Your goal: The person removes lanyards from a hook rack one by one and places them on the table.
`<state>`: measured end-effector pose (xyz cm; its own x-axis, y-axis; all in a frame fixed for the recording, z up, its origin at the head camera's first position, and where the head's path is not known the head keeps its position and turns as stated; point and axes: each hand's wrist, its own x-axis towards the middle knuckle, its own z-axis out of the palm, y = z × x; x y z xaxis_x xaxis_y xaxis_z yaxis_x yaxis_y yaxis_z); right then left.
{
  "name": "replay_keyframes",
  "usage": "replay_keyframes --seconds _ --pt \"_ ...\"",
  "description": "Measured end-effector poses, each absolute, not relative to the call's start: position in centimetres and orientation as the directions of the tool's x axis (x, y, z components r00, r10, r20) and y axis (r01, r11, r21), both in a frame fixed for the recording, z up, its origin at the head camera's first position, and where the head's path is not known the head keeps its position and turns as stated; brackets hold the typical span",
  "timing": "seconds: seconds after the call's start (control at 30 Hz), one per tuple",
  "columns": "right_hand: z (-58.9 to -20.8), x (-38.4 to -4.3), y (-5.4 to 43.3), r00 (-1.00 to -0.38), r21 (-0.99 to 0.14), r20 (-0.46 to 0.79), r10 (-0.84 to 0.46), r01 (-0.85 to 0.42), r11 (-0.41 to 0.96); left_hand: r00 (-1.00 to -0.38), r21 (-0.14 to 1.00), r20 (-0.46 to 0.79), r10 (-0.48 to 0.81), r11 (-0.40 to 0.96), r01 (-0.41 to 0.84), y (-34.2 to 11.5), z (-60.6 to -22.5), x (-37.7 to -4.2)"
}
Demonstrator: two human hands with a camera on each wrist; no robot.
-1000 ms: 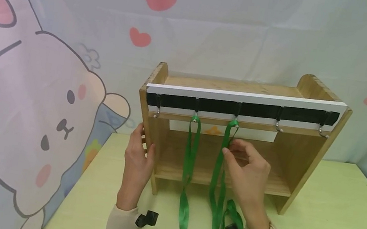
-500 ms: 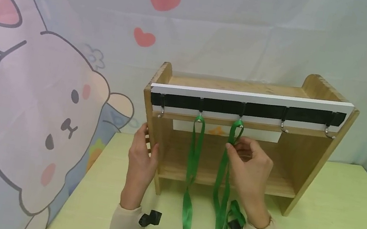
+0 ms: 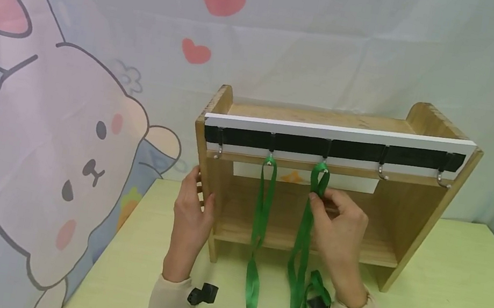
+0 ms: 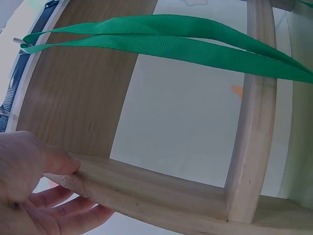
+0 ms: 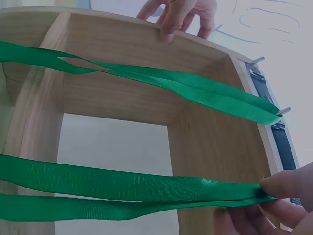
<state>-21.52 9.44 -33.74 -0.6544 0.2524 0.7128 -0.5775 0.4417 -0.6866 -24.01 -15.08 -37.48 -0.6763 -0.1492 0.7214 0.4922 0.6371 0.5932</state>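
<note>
Okay, you've got left lanyard (image 3: 260, 221) and middle lanyard (image 3: 306, 224) hooked along the front edge of the shelf (image 3: 283, 214), right hand (image 3: 341, 227) pinching the latter, left hand (image 3: 192, 215) gripping the shelf's left edge, coiled lanyard (image 3: 319, 283) unhung toward the worktop (image 3: 453, 297)'s near edge.

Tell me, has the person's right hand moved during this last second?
Yes, slightly: in the head view, judged against the hook bearing the green strap it pinches, the right hand has moved up, closer.

From the head, the wooden shelf unit (image 3: 286, 210) is faced frontally from above, the worktop's (image 3: 465, 288) far edge included; from both wrists — close to its open front, turned sideways — its left side panel (image 4: 161, 188) is shared.
</note>
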Motion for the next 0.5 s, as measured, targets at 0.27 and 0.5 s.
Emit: replay_keyframes --seconds 0.27,0.5 --pt "-33.3 -21.0 9.9 -0.667 -0.706 0.702 0.249 -0.605 0.367 -0.672 0.586 0.726 -0.144 0.642 0.495 -15.2 -37.4 -24.0" --pt "-33.1 -20.1 10.6 -0.714 -0.734 0.669 0.206 -0.591 0.334 -0.674 0.59 0.724 -0.145 0.636 0.497 -15.1 -37.5 -24.0"
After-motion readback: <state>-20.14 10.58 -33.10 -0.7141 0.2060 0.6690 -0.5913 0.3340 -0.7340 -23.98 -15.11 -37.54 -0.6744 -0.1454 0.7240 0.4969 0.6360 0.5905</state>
